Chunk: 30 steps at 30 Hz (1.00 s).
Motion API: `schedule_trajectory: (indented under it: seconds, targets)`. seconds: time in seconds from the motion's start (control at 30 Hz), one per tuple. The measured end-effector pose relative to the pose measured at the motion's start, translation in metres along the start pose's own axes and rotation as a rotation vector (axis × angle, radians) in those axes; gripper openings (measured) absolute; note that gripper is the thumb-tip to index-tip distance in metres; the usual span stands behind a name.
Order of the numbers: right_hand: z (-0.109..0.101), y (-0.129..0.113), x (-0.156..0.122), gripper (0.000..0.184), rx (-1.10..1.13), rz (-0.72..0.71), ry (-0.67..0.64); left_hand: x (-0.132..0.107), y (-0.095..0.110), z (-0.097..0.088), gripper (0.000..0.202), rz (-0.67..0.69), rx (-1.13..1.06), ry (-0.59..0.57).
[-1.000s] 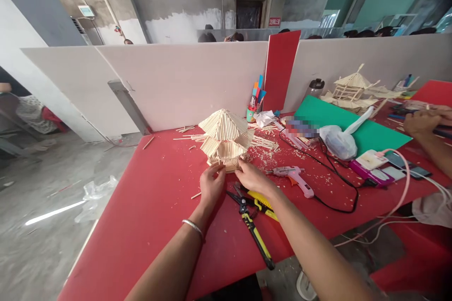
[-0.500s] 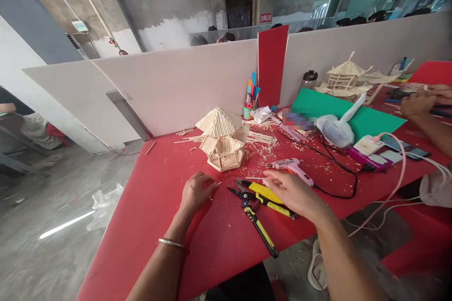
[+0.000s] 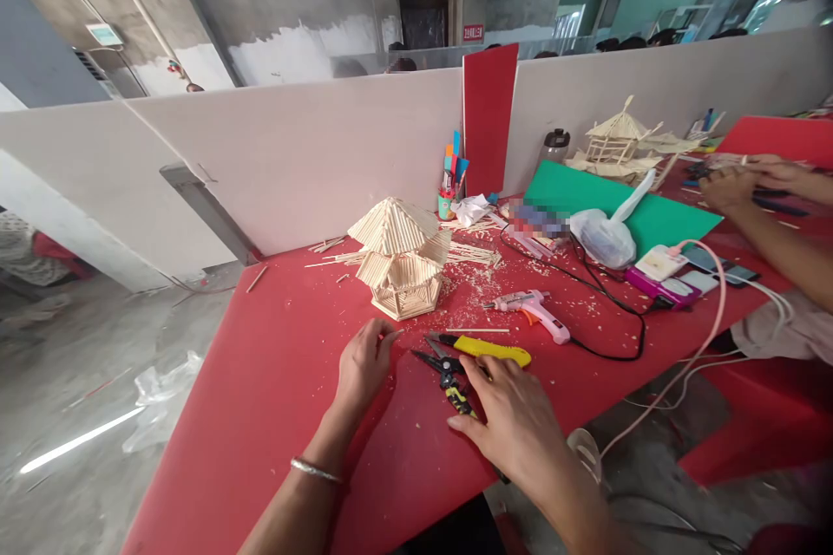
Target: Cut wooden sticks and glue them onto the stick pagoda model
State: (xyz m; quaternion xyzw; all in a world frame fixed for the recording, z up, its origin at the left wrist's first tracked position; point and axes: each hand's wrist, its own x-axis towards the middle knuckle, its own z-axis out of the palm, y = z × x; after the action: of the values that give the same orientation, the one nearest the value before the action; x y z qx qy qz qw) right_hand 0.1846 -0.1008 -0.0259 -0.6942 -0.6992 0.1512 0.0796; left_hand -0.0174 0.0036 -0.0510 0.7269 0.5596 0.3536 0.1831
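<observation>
My left hand (image 3: pixel 366 364) has its thumb and fingers pinched together, with a short piece of wooden stick (image 3: pixel 396 334) barely showing at the tips. My right hand (image 3: pixel 511 408) is spread over the handles of the black and yellow cutting pliers (image 3: pixel 448 377), fingers apart and largely hiding them. A yellow utility knife (image 3: pixel 491 350) lies just beyond its fingers. Past the knife, a thin wooden stick (image 3: pixel 478 330) rests on the red table. The pavilion model (image 3: pixel 400 260), made of wooden sticks with a two-tiered roof, stands upright beyond my left hand.
A pink glue gun (image 3: pixel 534 308) lies at right, its black cord running back. Loose sticks (image 3: pixel 472 253) and shavings surround the model. A purple power strip (image 3: pixel 660 288), green board (image 3: pixel 683 212) and plastic bag (image 3: pixel 605 236) are farther right, near another person's hands (image 3: pixel 735 182).
My right hand has moved from beside the thin stick and utility knife, back toward me, over the pliers. My left hand stays pinched. The camera view has turned slightly right.
</observation>
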Motion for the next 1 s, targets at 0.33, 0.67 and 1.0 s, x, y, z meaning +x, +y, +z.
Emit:
schedule_trajectory:
  seconds: [0.33,0.67,1.0]
  targets:
    - [0.014,-0.005,0.009,0.065,-0.014,0.042,0.030,-0.002,0.014,0.006,0.039,-0.498,-0.790,-0.007]
    - [0.024,-0.006,0.012,0.069,0.286,0.088,0.120,-0.004,0.023,0.001,0.037,-0.470,-0.937,0.075]
    - [0.007,0.000,0.011,0.055,1.432,-0.162,-0.194,-0.012,0.030,0.004,0.034,-0.449,-1.091,-0.051]
